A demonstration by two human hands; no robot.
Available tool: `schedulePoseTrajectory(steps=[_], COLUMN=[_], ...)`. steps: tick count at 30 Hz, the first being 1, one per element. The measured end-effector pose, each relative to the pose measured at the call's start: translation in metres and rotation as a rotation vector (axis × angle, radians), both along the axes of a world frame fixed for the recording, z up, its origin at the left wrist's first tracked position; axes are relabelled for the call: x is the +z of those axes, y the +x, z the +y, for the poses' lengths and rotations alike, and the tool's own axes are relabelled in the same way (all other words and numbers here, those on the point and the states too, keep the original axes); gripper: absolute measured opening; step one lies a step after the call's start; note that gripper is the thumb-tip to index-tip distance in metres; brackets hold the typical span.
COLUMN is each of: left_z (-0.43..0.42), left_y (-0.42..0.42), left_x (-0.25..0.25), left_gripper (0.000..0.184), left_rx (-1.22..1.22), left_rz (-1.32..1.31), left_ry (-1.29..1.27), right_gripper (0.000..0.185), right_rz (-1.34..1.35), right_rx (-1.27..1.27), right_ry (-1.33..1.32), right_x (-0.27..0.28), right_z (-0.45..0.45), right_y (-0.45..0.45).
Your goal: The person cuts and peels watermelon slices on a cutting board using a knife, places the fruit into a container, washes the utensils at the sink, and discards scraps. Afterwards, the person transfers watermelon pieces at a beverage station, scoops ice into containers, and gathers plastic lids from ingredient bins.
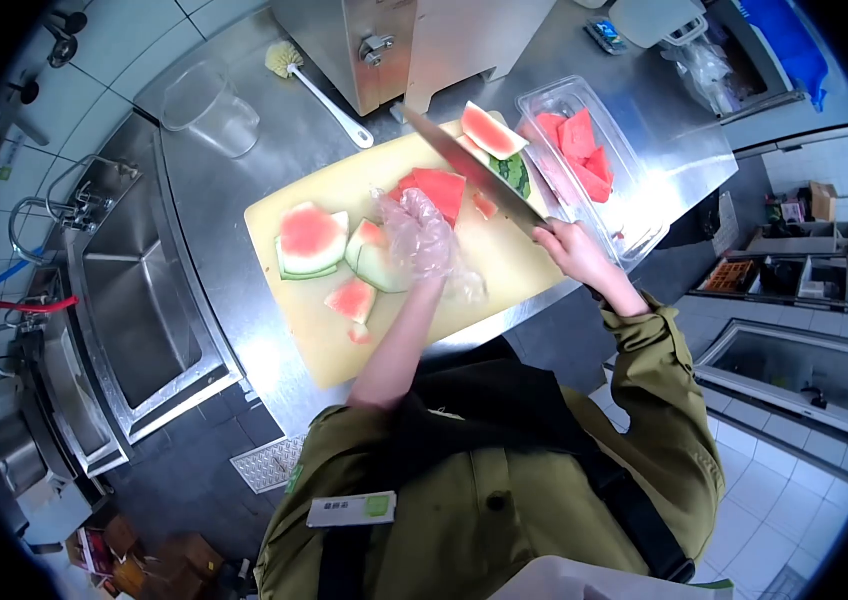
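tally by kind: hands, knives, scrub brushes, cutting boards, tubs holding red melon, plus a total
Hands: 2 (left hand, right hand)
Knife: 1
Scrub brush: 1
Cutting board: 1
Tub holding red melon: 1
Total: 6

Laid out on the counter [204, 195], with the cutting board [509, 255] as dial and twelve away from the body: on the board, rind slices [312, 238] at nine, a small wedge [351, 298] near half past seven, melon flesh [442, 190] toward one, then, past the knife [482, 170], a bigger wedge [491, 130]. Around the board, a tub [629, 188] with chunks [578, 135] inside at two, a machine [469, 45] at twelve, a brush [331, 108] at eleven, a jug [212, 115] at ten, a sink [144, 330] between eight and nine.
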State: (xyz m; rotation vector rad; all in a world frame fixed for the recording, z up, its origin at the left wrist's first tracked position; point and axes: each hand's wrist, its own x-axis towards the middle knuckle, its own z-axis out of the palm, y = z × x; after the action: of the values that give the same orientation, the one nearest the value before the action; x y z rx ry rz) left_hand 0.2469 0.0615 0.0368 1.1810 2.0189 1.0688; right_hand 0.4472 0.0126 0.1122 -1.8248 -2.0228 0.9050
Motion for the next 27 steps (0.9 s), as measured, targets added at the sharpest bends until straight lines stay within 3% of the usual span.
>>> schedulePoseTrajectory(steps=[1, 3, 5, 7, 9, 11, 12, 13, 16, 19, 22, 23, 24, 27], left_z=[0.002, 0.003, -0.006, -0.004, -0.009, -0.01, -0.011, -0.01, -0.002, -0.011, 0.001, 0.013, 0.025, 0.052], left_y=[0.01, 0.013, 0.0, -0.003, 0.003, 0.014, 0.02, 0.022, 0.025, 0.027, 0.018, 0.02, 0.021, 0.02], left_x=[-0.006, -0.037, -0.044, -0.012, -0.039, 0.002, 0.032, 0.02, 0.003, 0.024, 0.066, 0.075, 0.073, 0.075], left_gripper=[0.055, 0.055, 0.053, 0.053, 0.063, 0.072, 0.076, 0.082, 0.084, 0.075, 0.065, 0.051, 0.051, 0.048], left_rx=[0.059, 0.064, -0.05, -0.229, -0.166, -0.088, -0.042, -0.045, -0.006, -0.068, -0.572, -0.658, -0.734, -0.874], left_rz=[0.003, -0.31, 0.217, 0.319, 0.242, 0.053, -0.099, -0.134, 0.119, 0.176, 0.99, 1.042, 0.955, 0.774], left_ry=[0.011, 0.144, 0.031, -0.27, -0.091, -0.042, -0.088, -0.031, 0.124, 0.103, -0.055, -0.088, -0.198, -0.416], right_gripper=[0.026, 0.027, 0.026, 0.024, 0.023, 0.02, 0.02, 0.02, 0.02, 0.02, 0.021, 0.022, 0.024, 0.029], right_rz=[0.009, -0.001, -0.047, -0.079, -0.076, -0.114, -0.161, -0.209, -0.223, -0.059, 0.115, 0.143, 0.173, 0.363], right_rx=[0.033, 0.077, 0.157, 0.243, 0.224, 0.203, 0.183, 0.164, 0.083, -0.017, -0.112, -0.125, -0.135, -0.313], right_ry=[0.009, -0.049, 0.029, 0.048, 0.068, 0.118, 0.131, 0.149, 0.167, 0.137, 0.108, 0.103, 0.098, -0.465], right_x=[-0.01, -0.014, -0.033, -0.051, -0.077, -0.082, -0.074, -0.056, 0.008, 0.017, -0.013, -0.019, -0.022, 0.006], right_z=[0.007, 0.017, 0.019, 0.018, 0.011, 0.007, 0.001, -0.003, -0.022, -0.04, -0.066, -0.077, -0.089, -0.119], right_y=[0.002, 0.002, 0.003, -0.005, -0.015, -0.017, -0.017, -0.016, -0.007, 0.015, 0.036, 0.041, 0.045, 0.057])
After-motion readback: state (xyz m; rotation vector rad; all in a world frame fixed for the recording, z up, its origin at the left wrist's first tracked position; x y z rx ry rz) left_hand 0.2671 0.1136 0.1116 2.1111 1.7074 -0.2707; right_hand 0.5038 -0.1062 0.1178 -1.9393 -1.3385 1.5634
